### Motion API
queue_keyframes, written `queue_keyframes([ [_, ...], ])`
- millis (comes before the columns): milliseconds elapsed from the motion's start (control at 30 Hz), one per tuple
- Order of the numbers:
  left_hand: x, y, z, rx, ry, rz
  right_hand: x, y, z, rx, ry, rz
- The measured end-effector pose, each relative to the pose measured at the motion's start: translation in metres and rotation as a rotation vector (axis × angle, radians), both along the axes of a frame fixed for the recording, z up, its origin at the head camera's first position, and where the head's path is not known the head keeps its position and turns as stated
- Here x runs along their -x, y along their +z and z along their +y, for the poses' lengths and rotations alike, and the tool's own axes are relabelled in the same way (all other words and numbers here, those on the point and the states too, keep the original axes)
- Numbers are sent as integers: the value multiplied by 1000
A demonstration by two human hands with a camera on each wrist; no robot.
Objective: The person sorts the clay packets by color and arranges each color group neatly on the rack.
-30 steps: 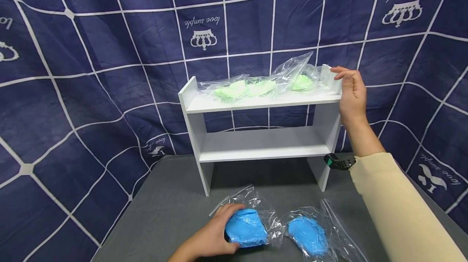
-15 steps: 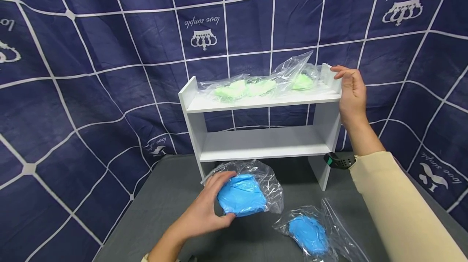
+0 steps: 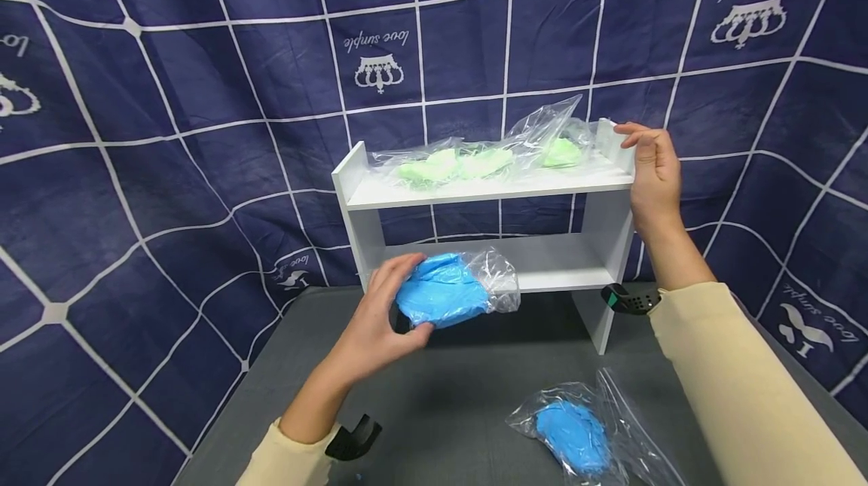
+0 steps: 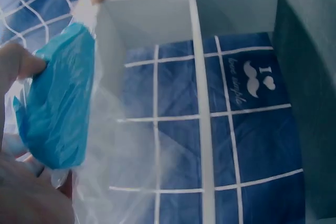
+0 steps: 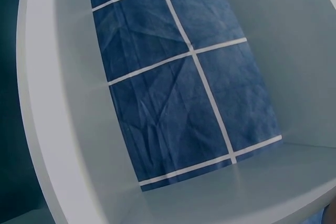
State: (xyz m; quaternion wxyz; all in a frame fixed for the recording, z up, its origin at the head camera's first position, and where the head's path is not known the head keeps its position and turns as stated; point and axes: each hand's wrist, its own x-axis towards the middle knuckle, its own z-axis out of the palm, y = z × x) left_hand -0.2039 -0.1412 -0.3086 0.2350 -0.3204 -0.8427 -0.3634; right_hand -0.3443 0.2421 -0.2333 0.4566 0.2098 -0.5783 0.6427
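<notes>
My left hand [image 3: 373, 320] grips a clear zip bag with a soft-looking blue lump [image 3: 444, 290] inside, thumb below and fingers above. It is raised off the table, in front of the left part of the white shelf's [image 3: 563, 260] middle board. In the left wrist view the blue lump [image 4: 63, 98] stands beside the shelf's frame [image 4: 202, 103]. My right hand [image 3: 654, 177] holds the top of the shelf's right side panel, fingers hooked over its edge. The right wrist view looks into the shelf [image 5: 47, 98], with that hand almost wholly out of frame.
Clear bags with pale green lumps [image 3: 488, 162] lie along the top board. A second bagged blue lump [image 3: 573, 433] lies on the dark grey table [image 3: 271, 403], front right. A navy checked cloth [image 3: 203, 79] hangs behind and at both sides.
My left hand has lifted the bagged blue lump off the table and carried it up toward the middle board. The right hand has stayed on the side panel.
</notes>
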Motion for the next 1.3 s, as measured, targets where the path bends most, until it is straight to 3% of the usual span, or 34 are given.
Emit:
queue_keyframes([
  [200,31,-3,5,-83,83,12,0,0,0,28,42,3],
  [400,61,-17,9,-114,194,-88,-4,1,-1,66,101,11],
  [600,81,-31,10,-81,281,-195,-9,2,-1,103,116,28],
  [767,89,-40,9,-62,368,-269,-3,0,2,126,116,21],
  [933,93,-44,8,-32,428,-250,1,-2,4,125,78,3],
  [1167,89,-49,9,-39,404,-194,1,-1,5,144,119,30],
  [1300,85,-56,9,-75,351,-130,2,-2,5,151,144,33],
])
